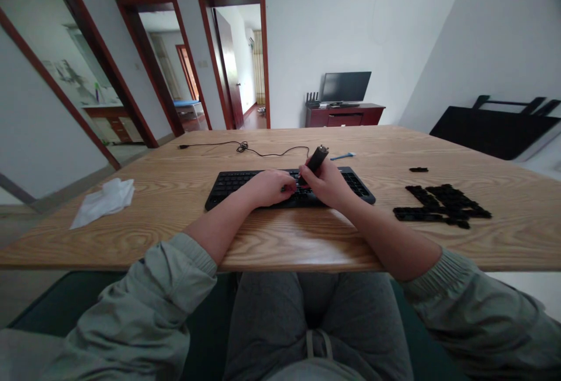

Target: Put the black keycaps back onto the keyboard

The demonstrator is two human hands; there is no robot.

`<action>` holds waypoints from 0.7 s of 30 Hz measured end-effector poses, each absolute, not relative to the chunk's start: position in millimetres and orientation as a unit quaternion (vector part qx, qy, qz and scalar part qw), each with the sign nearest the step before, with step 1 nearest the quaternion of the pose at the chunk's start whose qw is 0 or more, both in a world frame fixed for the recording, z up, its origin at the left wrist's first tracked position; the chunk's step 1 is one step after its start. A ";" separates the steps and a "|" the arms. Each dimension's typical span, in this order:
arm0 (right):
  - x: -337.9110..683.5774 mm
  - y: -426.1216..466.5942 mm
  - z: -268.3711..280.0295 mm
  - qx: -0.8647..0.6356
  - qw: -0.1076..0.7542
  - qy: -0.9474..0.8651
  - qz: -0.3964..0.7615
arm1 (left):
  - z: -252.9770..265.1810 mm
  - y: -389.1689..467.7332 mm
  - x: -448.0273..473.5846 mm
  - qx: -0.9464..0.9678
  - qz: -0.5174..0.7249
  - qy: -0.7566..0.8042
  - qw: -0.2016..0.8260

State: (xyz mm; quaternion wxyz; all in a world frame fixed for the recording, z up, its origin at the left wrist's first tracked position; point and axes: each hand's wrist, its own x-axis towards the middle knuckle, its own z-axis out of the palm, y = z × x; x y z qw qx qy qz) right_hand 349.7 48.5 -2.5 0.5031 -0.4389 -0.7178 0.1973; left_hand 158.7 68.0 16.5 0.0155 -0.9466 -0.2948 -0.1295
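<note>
A black keyboard (225, 187) lies in front of me on the wooden table, and its right part shows bare, open key sockets. My right hand (328, 182) is closed around a black cylindrical tool (318, 158), held tilted with its thick end up and its lower end down at the keys. The tip of the tool is hidden by my fingers. Resting on the middle of the keyboard, my left hand (272, 187) has its fingers curled together close to that lower end. Whether something small is pinched in them cannot be made out.
Black keycaps (456, 201) lie grouped on the right of the table (175, 235), with one dark piece (418, 169) behind them. A blue brush-like stick (342, 156) and the keyboard's cable (276, 154) lie beyond the keyboard. White tissue (105, 201) is at the left.
</note>
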 end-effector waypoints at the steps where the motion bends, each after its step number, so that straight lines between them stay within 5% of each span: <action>1: 351.7 47.6 -4.0 -0.427 0.501 -0.724 0.208 | 15.8 67.9 158.7 -0.947 -0.130 -0.293 0.023; 10: 359.8 38.9 -17.2 -0.406 0.521 -0.648 0.379 | 16.7 63.7 159.3 -0.945 -0.114 -0.295 0.082; 21: 358.1 26.6 -7.4 -0.418 0.466 -0.755 0.195 | 22.4 60.3 155.0 -0.938 -0.133 -0.318 0.040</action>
